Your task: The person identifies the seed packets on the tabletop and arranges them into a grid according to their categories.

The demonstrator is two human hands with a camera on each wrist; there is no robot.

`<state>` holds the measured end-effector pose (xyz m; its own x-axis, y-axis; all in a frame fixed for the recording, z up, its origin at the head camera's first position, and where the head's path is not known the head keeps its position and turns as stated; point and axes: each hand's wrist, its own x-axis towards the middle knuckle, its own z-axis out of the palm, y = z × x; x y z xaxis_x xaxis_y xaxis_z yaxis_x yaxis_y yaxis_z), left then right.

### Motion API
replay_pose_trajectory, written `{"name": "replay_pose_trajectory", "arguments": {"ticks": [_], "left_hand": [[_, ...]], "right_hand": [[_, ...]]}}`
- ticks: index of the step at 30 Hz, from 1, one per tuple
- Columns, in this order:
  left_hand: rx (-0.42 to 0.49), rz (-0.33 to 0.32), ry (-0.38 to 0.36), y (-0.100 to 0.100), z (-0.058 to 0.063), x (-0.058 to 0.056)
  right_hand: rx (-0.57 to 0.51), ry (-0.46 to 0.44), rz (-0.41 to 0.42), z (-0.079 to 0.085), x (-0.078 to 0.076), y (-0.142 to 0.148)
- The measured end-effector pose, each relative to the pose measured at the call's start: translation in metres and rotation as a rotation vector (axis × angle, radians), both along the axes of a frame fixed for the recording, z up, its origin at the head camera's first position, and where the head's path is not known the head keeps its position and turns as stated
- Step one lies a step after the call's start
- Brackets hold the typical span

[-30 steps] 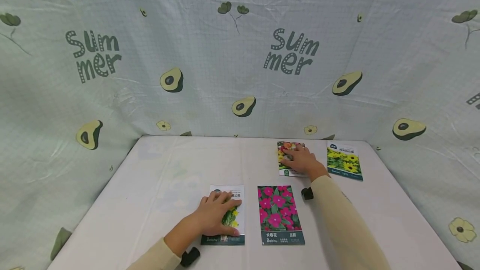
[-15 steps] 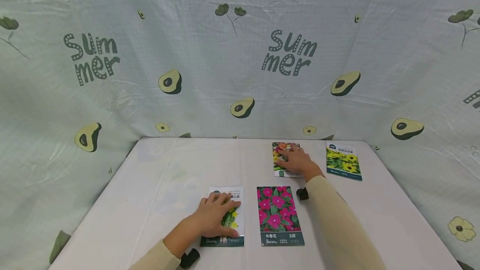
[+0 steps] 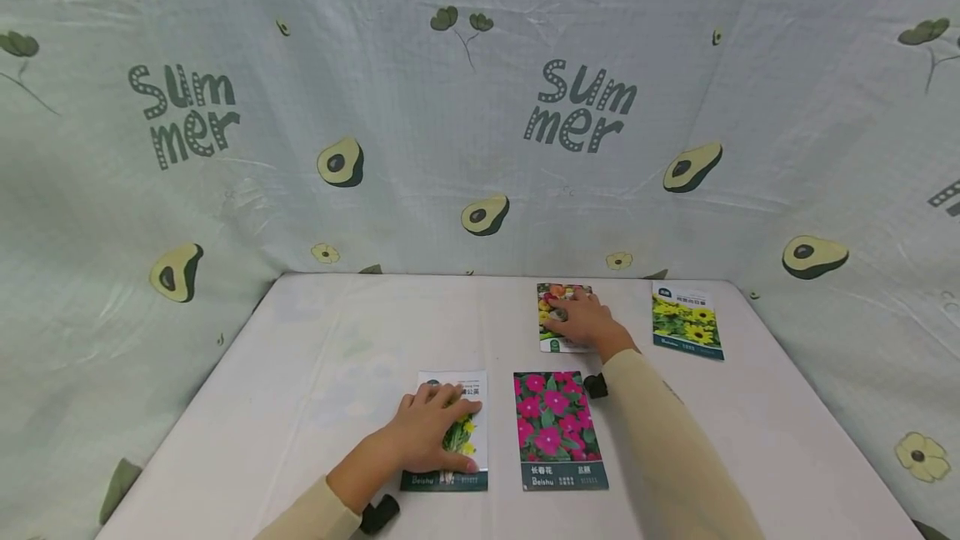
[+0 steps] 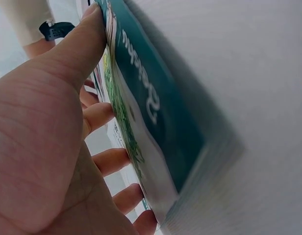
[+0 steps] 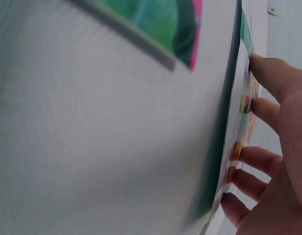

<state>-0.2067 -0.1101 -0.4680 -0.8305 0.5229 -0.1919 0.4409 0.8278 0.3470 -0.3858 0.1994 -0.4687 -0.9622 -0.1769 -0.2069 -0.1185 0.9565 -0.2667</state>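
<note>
My left hand (image 3: 426,433) rests with spread fingers on a seed packet with yellow flowers (image 3: 459,437) near the front of the table. In the left wrist view, the fingertips and thumb touch that packet's face, and its dark teal lower band shows. Farther back, my right hand (image 3: 587,322) lies fingers apart on a seed packet with multicoloured flowers (image 3: 547,319), covering its right part. The right wrist view has thumb and fingertips pressing on this packet's printed side. Between the hands, nearer the front, lies a seed packet with pink flowers (image 3: 557,427).
A seed packet with yellow daisy-like flowers (image 3: 687,323) lies at the back right, slightly turned. The white table (image 3: 375,340) ends at a hanging cloth (image 3: 420,148) printed with avocados. Each wrist wears a black camera (image 3: 380,515).
My right hand has slid left, taking the multicoloured packet with it, away from the yellow daisy packet. The left hand stays on its packet.
</note>
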Motion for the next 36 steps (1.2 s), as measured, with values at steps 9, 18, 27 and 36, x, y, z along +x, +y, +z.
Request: {"name": "replay_pose_trajectory", "arguments": {"ticks": [9, 18, 27, 36], "left_hand": [[-0.007, 0.009, 0.003, 0.001, 0.001, 0.001], [-0.003, 0.009, 0.004, 0.001, 0.001, 0.002], [-0.014, 0.011, 0.000, 0.001, -0.004, -0.001], [-0.017, 0.017, -0.001, 0.002, -0.004, 0.000]], "right_hand": [[0.016, 0.025, -0.001, 0.000, 0.003, -0.012], [0.003, 0.027, 0.007, 0.003, 0.005, -0.024], [0.003, 0.049, 0.004, -0.002, 0.003, -0.033], [0.017, 0.042, 0.013, -0.006, 0.003, -0.041]]}}
